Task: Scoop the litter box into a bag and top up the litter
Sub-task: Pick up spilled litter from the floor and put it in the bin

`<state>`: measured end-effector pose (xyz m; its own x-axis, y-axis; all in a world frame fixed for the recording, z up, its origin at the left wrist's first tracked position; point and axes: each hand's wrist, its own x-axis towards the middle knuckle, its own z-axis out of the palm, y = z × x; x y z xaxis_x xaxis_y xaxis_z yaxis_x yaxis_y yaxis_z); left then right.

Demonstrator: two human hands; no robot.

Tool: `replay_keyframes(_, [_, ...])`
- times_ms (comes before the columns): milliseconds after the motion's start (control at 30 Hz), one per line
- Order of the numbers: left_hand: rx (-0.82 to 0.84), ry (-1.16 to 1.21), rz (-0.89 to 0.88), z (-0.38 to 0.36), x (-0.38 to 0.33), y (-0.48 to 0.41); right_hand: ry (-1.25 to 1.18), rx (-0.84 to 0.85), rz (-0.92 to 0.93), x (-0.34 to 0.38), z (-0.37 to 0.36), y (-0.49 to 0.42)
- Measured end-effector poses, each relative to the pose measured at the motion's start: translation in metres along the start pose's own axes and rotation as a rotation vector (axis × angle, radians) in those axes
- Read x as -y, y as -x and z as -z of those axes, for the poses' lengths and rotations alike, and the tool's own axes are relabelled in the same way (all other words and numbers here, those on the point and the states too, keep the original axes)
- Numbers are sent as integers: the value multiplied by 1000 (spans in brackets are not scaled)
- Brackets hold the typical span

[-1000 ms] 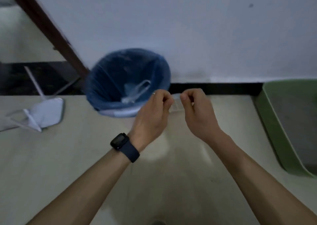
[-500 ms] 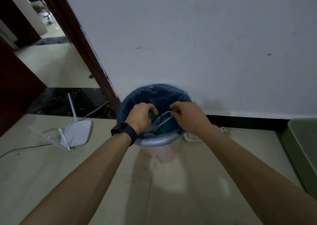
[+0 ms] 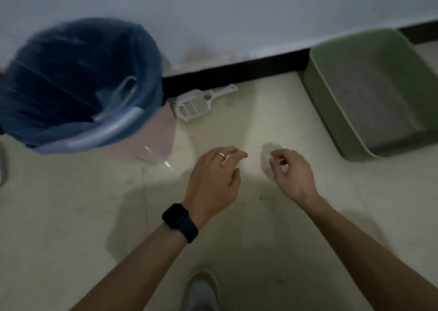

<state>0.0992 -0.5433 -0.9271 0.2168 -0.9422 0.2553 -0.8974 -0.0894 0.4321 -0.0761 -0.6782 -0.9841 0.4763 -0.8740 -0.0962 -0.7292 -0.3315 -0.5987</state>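
Against the wall point(image 3: 237, 14), a green litter box point(image 3: 324, 97) holds grey litter point(image 3: 369, 102); left hand point(image 3: 213, 182) slack, right hand point(image 3: 292, 175) grip unclear.

1. A plain pale wall point(image 3: 237, 14) fills the top of the view, with faint grey smudges low down.
2. A dark skirting strip point(image 3: 237, 70) runs along its foot and slants across the picture.
3. The floor point(image 3: 71, 215) is smooth and pale cream, crossed by a thin joint line.
4. The light is dim. Soft shadows lie on the floor, with a brighter patch near the middle.
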Motion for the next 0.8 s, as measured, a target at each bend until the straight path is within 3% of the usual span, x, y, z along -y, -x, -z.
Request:
replay_keyframes(133, [398,31,171,-89,-5,37,135,155,-87,-69,-16,69])
replay_keyframes(200, [475,20,212,-111,-1,46,185,178,-62,-80,-23,89])
replay_keyframes(567, [200,166,195,-142,21,63,119,-86,123,-66,-64,77])
replay_keyframes(800, [24,167,309,-157,-2,66,165,-70,260,-69,-60,66])
